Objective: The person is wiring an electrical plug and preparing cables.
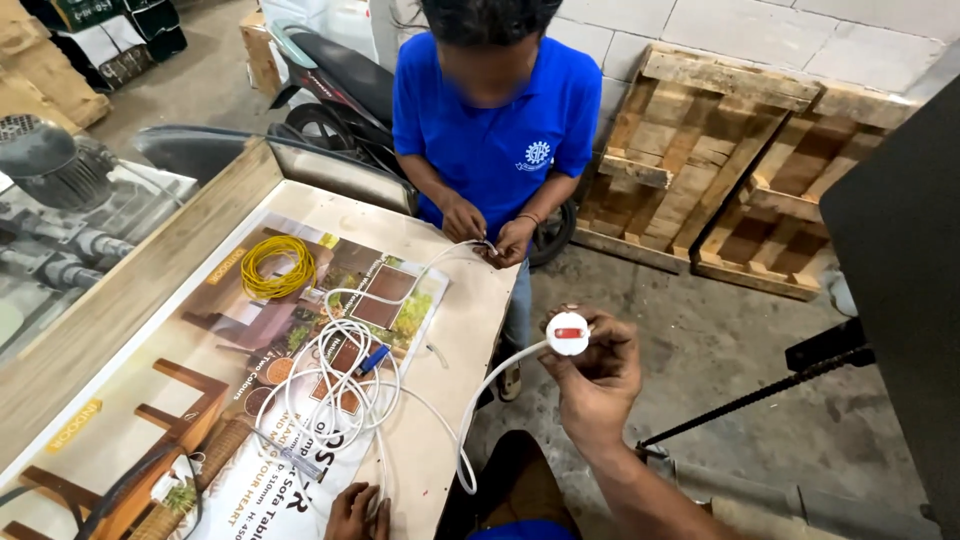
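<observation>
Plug (568, 333) sits in your right hand (598, 378), white and round with a red strip facing up; that grip is closed around its back, off the edge of the surface (455, 330). White cable (480, 395) runs from the plug down and left onto the surface into a loose coil (335, 385) left of that grip. Your left hand (357, 512) presses flat on the cable's lower loops, grip mostly closed. Yellow wire coil (278, 265) lies beyond the white one. Person in blue shirt (497, 120) opposite pinches the cable's far end with 2 hands (488, 232).
</observation>
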